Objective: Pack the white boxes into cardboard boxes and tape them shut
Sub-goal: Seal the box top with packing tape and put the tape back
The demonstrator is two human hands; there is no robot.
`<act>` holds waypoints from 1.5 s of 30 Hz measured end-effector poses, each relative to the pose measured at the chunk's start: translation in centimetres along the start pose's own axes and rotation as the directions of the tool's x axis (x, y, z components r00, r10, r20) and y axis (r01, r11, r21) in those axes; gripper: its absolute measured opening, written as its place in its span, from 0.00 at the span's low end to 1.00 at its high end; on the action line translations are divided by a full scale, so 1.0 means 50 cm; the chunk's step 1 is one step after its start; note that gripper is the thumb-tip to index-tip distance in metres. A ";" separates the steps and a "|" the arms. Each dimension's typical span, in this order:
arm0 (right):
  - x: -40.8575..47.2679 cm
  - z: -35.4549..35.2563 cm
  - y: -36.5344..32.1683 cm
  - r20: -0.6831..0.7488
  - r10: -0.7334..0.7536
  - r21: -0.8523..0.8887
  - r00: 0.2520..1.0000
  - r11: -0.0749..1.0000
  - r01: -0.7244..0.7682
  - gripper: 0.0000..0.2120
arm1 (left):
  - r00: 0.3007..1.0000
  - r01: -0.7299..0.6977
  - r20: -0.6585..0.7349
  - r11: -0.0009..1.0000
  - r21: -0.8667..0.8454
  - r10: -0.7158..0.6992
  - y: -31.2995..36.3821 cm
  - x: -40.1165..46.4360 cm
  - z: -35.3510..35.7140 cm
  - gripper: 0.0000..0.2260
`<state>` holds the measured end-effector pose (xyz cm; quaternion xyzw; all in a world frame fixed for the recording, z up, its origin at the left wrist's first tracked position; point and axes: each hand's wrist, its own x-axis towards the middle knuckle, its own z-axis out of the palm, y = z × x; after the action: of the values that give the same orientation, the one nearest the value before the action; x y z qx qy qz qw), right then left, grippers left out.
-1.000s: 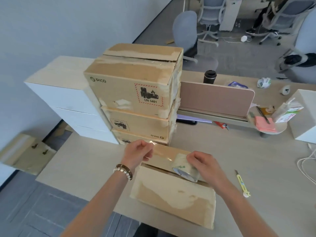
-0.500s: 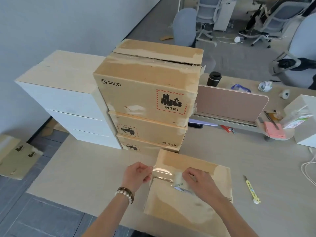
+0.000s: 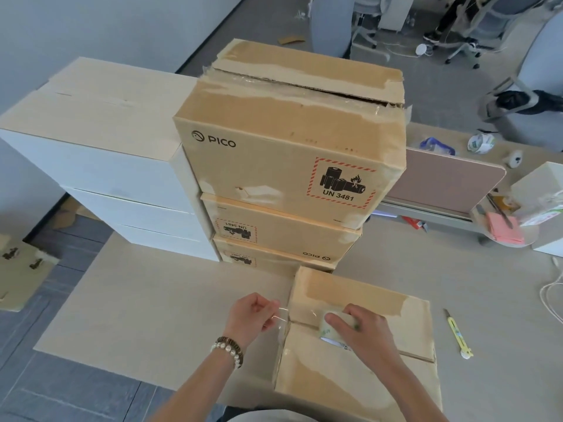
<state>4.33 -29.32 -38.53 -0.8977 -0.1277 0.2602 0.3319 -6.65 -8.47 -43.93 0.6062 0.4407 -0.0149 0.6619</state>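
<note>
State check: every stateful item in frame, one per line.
Brown cardboard box nearest the person: flaps down, seam only partly taped.
Clear tape roll: on the seam, strip pulled out leftward.
Left hand: pinches the free end of the strip.
Right hand: grip around the roll.
Top brown PICO carton in the stack: flaps shut, gap showing at the seam.
Yellow utility knife: lying on the desk, untouched.

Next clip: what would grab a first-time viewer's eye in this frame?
Most striking is the stack of three PICO cardboard boxes at centre, its red-bordered UN 3481 battery label facing the camera. In front, the right hand holds a tape roll on a closed carton, while the left hand pinches the clear tape end. White boxes are stacked beside the left of the stack.
</note>
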 end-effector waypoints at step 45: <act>0.018 -0.005 0.025 0.022 -0.033 -0.341 0.999 0.939 0.039 0.28 | 0.989 0.020 -0.145 0.998 0.052 -0.012 -0.127 0.066 0.045 0.09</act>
<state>5.31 -30.00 -39.53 -0.9370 -0.1899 0.2353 0.1748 -6.89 -10.28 -51.17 0.6196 0.4918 0.0120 0.6116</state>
